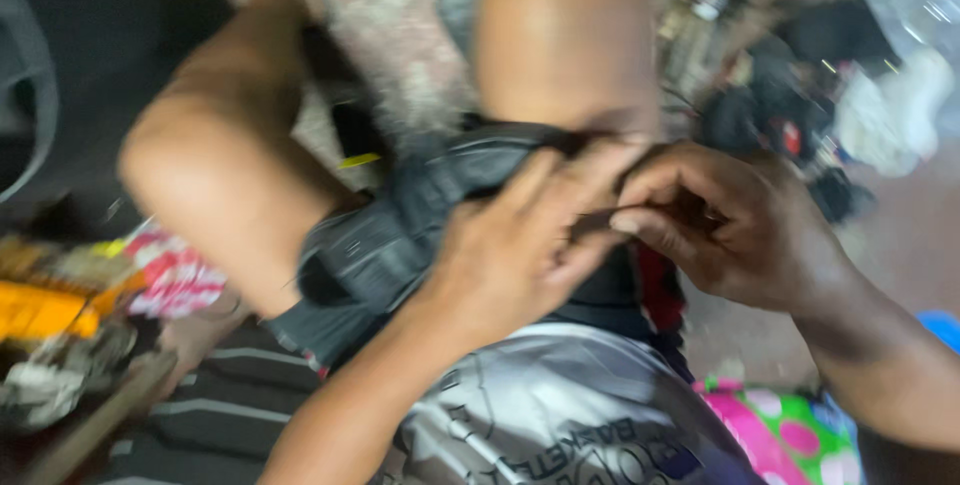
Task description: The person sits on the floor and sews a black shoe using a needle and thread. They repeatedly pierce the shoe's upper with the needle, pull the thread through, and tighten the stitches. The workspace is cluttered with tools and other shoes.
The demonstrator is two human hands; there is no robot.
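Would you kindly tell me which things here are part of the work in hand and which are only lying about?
In hand: black shoe, held by the left hand and right hand.
Lying about: orange packet, red-and-white wrapper, pink-and-green cloth.

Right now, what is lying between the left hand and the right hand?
In the head view, the dark end of the black shoe-like item lies between the left hand and right hand; fingers of both meet on it. Blur hides detail.

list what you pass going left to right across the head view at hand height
orange package → red and white wrapper → black shoe → left hand → right hand
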